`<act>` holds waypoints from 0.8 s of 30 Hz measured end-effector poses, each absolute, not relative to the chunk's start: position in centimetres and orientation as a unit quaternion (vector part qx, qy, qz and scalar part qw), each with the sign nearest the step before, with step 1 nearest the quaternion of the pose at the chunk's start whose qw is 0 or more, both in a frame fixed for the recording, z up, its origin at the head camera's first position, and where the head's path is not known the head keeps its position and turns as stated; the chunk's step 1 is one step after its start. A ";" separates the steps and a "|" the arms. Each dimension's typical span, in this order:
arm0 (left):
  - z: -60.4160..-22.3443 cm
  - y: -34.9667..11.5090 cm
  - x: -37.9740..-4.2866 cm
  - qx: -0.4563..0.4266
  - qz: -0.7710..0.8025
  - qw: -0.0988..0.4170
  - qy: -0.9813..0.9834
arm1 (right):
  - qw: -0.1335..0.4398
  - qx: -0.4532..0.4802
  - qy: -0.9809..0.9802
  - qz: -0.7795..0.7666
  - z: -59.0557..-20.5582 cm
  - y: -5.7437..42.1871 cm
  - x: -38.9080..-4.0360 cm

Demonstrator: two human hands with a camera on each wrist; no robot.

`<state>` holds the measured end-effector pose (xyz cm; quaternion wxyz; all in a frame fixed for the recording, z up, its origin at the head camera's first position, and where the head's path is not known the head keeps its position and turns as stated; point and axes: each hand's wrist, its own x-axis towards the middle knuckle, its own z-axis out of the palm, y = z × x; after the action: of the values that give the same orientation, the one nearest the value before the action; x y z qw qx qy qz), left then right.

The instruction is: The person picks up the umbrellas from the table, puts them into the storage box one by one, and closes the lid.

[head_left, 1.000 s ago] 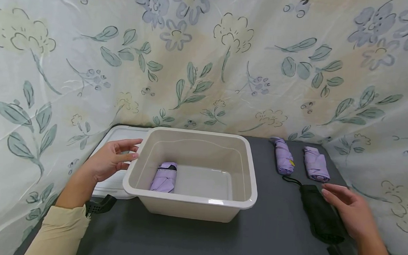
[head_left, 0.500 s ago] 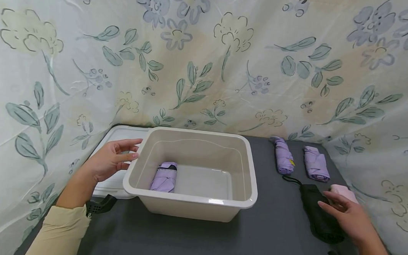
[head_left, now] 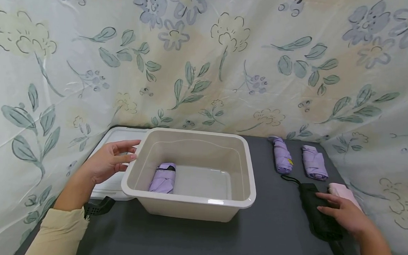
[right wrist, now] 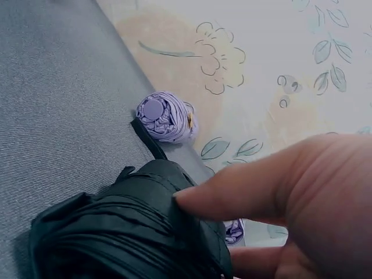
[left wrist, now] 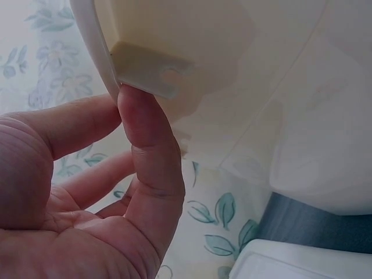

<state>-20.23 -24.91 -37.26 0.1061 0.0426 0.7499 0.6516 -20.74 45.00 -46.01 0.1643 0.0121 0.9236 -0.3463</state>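
Black umbrella (head_left: 317,221), partly hidden

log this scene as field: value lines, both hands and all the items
container: beige plastic bin, upright
inside bin: purple folded umbrella, toward the left end
left hand: thumb and finger at the bin's left rim
right hand: at the black folded umbrella, thumb on its fabric
right rear: yellow-tagged purple umbrella; another purple umbrella
beside right hand: pink folded item, partly hidden
left of bin: white lid, partly hidden
surface: dark grey tabletop
backdrop: floral sheet
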 end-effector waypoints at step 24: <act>-37.2 -24.8 -20.2 0.043 0.665 0.102 0.739 | 0.139 0.040 0.945 -0.294 -45.2 43.5 -21.2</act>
<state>-20.18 -24.76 -37.16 0.1022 0.0432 0.7388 0.6647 -21.25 43.54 -45.20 0.1388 0.0401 0.9449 -0.2938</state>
